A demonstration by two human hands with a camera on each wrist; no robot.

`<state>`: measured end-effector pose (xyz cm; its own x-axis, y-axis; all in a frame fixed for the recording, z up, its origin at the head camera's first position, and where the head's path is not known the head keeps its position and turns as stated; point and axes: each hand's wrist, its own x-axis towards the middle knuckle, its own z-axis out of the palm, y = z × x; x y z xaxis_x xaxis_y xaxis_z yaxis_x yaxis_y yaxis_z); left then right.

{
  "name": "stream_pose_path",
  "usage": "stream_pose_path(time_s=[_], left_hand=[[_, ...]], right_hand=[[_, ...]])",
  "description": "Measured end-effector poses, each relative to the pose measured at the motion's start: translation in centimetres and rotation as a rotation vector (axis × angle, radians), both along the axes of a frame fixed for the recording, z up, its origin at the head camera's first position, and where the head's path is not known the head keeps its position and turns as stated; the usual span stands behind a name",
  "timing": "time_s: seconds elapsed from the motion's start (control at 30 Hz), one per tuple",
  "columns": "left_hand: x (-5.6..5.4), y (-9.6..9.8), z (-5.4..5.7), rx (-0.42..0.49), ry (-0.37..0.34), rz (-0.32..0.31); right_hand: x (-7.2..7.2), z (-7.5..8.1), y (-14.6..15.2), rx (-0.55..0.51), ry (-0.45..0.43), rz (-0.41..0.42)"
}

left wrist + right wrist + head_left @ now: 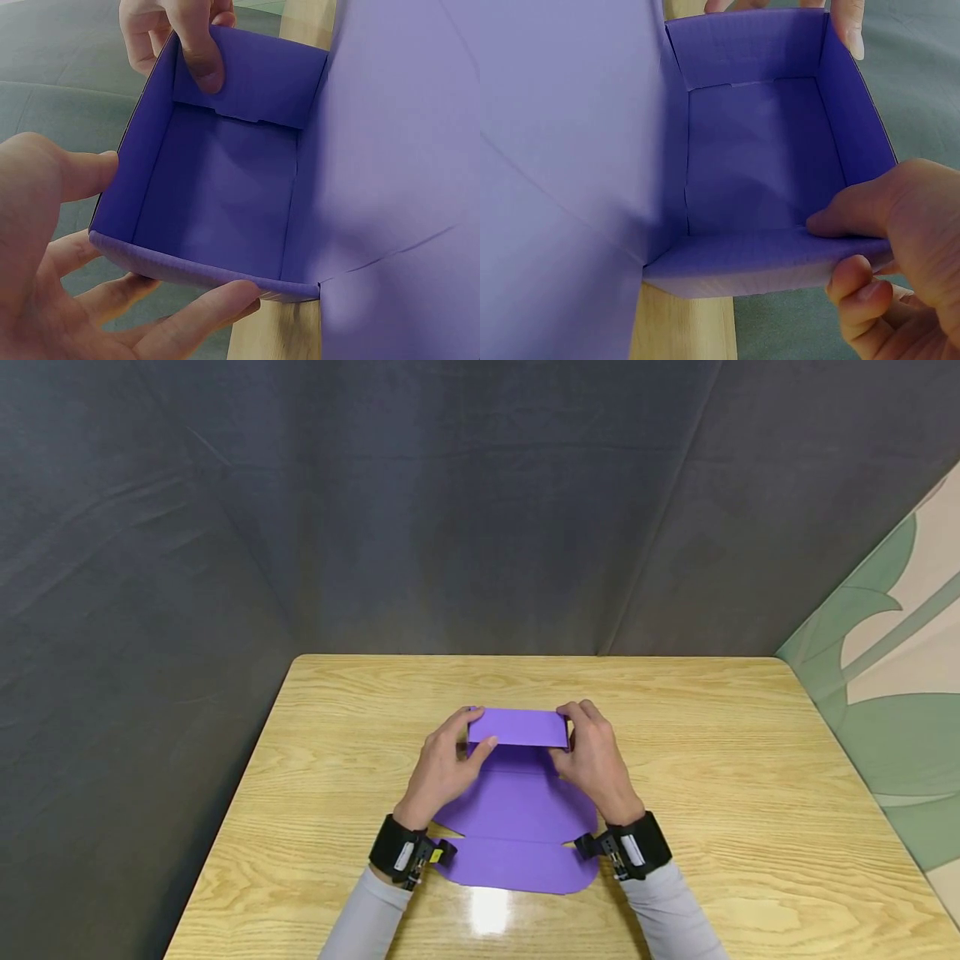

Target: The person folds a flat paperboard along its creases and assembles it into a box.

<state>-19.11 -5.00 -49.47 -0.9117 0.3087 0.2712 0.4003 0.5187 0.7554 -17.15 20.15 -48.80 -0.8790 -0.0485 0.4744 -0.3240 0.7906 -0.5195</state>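
Beyond the broad purple cardboard lid point(517, 868) over the pale wooden desk point(300, 777), the left hand point(442, 768) braces, fingers extended, the attached rectangular purple cardboard tray point(517, 727) while the right hand point(596, 764) pinches its right wall, where uneven squeezing could spring folded panels loose.

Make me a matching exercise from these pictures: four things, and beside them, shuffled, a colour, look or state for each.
Things
1. Box
2. Table
3. Right hand
4. Right wristband

Descriptions
A. Black
B. Thumb inside, other fingers outside a wall
C. Pale wood grain
D. Purple

Pairs: 1-D, 2-C, 3-B, 4-A
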Motion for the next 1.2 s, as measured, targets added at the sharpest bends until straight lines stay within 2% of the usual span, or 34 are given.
stream_pose_path(time_s=[0.3, 0.73, 1.2], left_hand=[[0.08, -0.09, 0.04, 0.006, -0.002, -0.008], [0.15, 0.00, 0.10, 0.008, -0.012, -0.002], [0.19, 0.02, 0.16, 0.015, -0.008, -0.004]], right_hand=[[-0.17, -0.21, -0.03, 0.000, 0.026, -0.011], [-0.18, -0.26, -0.20, -0.010, 0.014, -0.030], [-0.43, -0.74, -0.45, -0.046, 0.062, -0.045]])
